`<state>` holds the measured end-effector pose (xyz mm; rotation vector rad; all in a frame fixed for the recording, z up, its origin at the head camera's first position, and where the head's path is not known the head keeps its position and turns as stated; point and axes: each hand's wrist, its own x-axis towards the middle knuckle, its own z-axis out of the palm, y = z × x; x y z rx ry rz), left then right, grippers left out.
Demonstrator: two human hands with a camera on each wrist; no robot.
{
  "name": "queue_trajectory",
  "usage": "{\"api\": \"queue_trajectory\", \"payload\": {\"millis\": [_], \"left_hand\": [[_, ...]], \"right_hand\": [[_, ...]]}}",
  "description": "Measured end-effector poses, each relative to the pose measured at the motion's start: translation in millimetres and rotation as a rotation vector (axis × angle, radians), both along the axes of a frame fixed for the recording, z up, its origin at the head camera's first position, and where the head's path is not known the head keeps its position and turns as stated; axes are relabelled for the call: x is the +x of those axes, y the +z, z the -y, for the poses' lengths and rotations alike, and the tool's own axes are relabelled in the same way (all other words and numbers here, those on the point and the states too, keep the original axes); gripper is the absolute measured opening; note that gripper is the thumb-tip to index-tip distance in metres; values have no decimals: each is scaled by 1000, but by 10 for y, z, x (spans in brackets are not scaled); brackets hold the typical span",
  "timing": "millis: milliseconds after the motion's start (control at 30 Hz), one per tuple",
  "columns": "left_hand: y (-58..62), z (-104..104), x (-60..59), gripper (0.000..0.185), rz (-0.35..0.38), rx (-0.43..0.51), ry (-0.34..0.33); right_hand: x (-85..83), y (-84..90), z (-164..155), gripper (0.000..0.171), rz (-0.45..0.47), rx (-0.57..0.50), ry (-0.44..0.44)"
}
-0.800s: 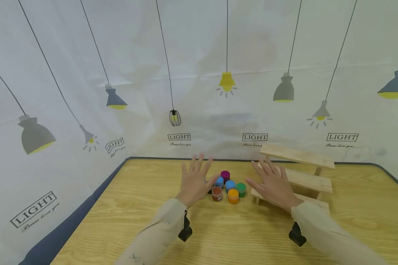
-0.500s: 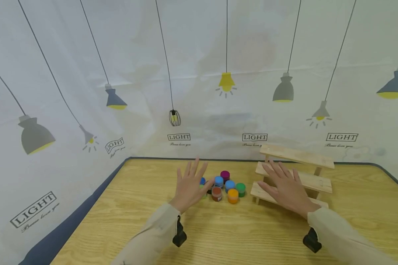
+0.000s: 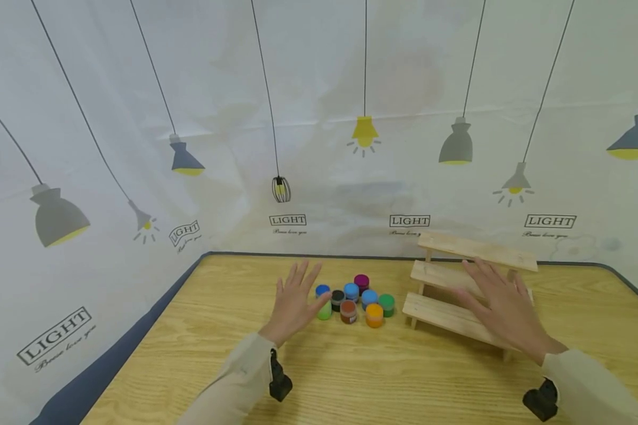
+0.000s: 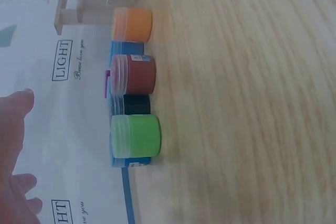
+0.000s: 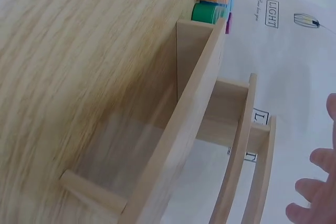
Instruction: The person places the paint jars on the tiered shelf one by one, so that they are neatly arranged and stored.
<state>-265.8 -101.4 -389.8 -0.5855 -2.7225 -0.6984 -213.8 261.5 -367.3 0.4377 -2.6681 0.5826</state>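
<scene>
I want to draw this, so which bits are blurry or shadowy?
Head view: the person's right hand looks a little blurred; left wrist view: hazy, the small label on the brown round plastic jar too soft to read; right wrist view: also hazy, with a soft shadow beneath the pale wooden three-tier shelf on the yellowish wood-grain table.

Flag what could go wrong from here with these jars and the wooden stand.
1. The jars stand crowded together, so grasping one might knock its neighbours.
2. The left hand is nearest the light green jar; a careless sideways sweep could push or tip it.
3. The right hand appears to be over the wooden stand; lowering it there could bump or shift the planks.
</scene>
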Motion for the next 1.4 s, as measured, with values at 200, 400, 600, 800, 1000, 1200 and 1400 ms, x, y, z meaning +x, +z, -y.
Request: {"api": "queue_trajectory", "payload": {"millis": [200,400,600,800,1000,1200,1400], "left_hand": [[-73,13,-22,61,-24,40,-27],[-136,13,-35,55,7,110,-44],[-237,16,-49,50,70,190,-27],[-280,12,-50,46,93,271,-37],[-287,11,-49,46,111,286,-31],[-321,11,-61,45,142,309,-45],[-343,-4,-56,44,160,329,-34]], "right_hand": [[76,-15,-190,63,-31,-50,-17],[145,-41,-331,61,-46,-127,-20],[211,-68,-471,58,2,-198,-47],[270,-117,-625,57,-10,-237,-118],[198,-312,-854,55,-39,-239,-176],[7,-682,-1181,65,14,-246,-275],[192,-521,-1083,67,211,-313,-237]]}}
